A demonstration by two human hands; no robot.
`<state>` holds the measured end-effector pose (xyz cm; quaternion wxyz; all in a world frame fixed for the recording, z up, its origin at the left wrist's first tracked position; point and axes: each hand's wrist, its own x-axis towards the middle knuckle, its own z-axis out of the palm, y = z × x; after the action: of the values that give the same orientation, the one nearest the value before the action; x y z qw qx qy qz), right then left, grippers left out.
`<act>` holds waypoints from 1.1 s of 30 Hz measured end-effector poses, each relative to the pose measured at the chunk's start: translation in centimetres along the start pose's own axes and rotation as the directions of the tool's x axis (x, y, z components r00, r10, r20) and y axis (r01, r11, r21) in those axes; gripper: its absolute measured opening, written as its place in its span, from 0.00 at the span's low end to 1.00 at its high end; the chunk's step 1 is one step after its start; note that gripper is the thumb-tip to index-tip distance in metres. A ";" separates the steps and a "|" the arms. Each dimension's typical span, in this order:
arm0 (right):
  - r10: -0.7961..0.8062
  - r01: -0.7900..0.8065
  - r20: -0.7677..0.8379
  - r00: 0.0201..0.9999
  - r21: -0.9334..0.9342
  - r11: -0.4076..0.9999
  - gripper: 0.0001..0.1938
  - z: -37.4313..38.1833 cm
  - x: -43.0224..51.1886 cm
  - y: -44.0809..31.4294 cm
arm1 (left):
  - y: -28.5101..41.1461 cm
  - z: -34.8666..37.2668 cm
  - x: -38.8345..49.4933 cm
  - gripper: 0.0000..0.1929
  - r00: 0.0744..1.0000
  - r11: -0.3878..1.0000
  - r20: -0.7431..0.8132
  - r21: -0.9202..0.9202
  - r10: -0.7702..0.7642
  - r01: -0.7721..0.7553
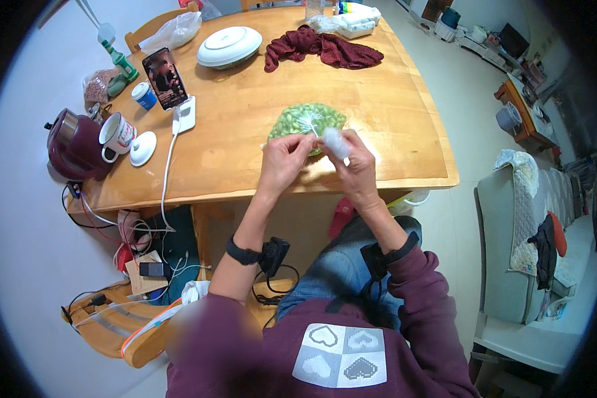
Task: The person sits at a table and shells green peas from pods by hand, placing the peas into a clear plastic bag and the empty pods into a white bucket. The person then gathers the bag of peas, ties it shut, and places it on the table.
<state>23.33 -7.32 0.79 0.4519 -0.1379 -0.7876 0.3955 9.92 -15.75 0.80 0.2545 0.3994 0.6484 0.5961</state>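
A clear plastic bag of green beans (306, 115) rests near the table's front edge, its film gathered into a white, pleated neck. My left hand (283, 159) is at the near side of the bag, thumb and forefinger pinched together by the neck. What exactly lies between those fingertips is partly hidden. In my right hand (358, 166) is a whitish roll (336, 142), blurred, possibly a spool of thread or twisted plastic. The fingertips of both hands almost meet in front of the bag.
On the wooden table (239, 164), a phone (164, 79) stands on a white charger with a trailing cable. Left are an enamel mug (117, 133), its lid (143, 149) and a maroon appliance (77, 144). Farther back lie a covered dish (229, 46) and a dark red cloth (323, 47).
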 end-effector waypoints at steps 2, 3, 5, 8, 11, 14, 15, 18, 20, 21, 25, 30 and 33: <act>-0.106 0.113 0.047 0.993 -0.188 0.976 0.09 0.5 -0.5 -0.1 | 0.2 -0.1 0.8 0.13 0.995 0.981 -0.018 -0.172 -0.095 0.091; -0.169 0.182 0.074 0.983 -0.221 0.958 0.09 0.8 -0.7 -0.2 | 0.2 -0.3 1.3 0.13 0.991 0.958 -0.027 -0.260 -0.135 0.123; -0.218 0.233 0.082 0.972 -0.283 0.931 0.09 1.1 -0.9 -0.3 | 0.2 -0.5 1.9 0.11 0.992 0.974 0.033 -0.187 -0.125 0.129; -0.272 0.297 0.121 0.955 -0.322 0.899 0.09 1.6 -1.2 -0.4 | 0.1 -0.8 2.5 0.08 0.989 0.992 0.071 -0.016 -0.126 0.128; -0.211 0.266 0.198 0.957 -0.319 0.910 0.13 1.5 -1.6 -0.4 | 0.0 -1.1 2.6 0.04 0.979 0.987 0.138 -0.040 -0.149 0.156; -0.140 0.213 0.269 0.953 -0.268 0.939 0.12 0.8 -2.3 -0.2 | -0.1 -1.0 2.7 0.04 0.991 0.990 0.064 0.078 -0.121 0.116; -0.128 0.194 0.267 0.955 -0.239 0.951 0.11 0.5 -2.5 -0.2 | 0.0 -0.8 2.7 0.04 0.994 0.989 0.043 0.107 -0.105 0.100; 0.027 0.034 0.245 0.969 -0.240 0.970 0.08 -0.8 -3.0 -0.3 | 0.2 -0.5 2.5 0.05 0.993 0.995 0.064 0.039 -0.098 0.095; 0.116 -0.059 0.214 0.970 -0.258 0.964 0.06 -1.6 -3.1 -0.4 | 0.6 -0.6 2.3 0.05 0.980 0.985 0.119 -0.032 -0.162 0.167; 0.120 -0.063 0.173 0.978 -0.303 0.951 0.06 -1.8 -3.0 -0.4 | 0.7 -0.5 2.3 0.05 0.976 0.981 0.125 -0.055 -0.178 0.186; 0.100 -0.088 0.016 0.995 -0.342 0.936 0.07 -1.3 -2.0 -0.1 | 1.2 -0.5 2.0 0.05 0.970 0.969 0.143 -0.126 -0.195 0.214; 0.161 -0.172 -0.136 0.978 -0.072 0.983 0.10 0.8 -1.0 0.5 | 1.0 0.0 1.7 0.04 0.977 0.951 0.097 -0.229 -0.188 0.206; 0.326 -0.265 -0.158 0.932 0.319 0.910 0.08 2.5 -0.7 0.9 | 0.6 0.2 1.7 0.05 0.980 0.953 0.081 -0.232 -0.183 0.197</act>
<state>21.60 -8.36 -1.05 0.4814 -0.2282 -0.6389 0.5549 9.29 -14.26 1.60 0.3755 0.3188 0.5998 0.6305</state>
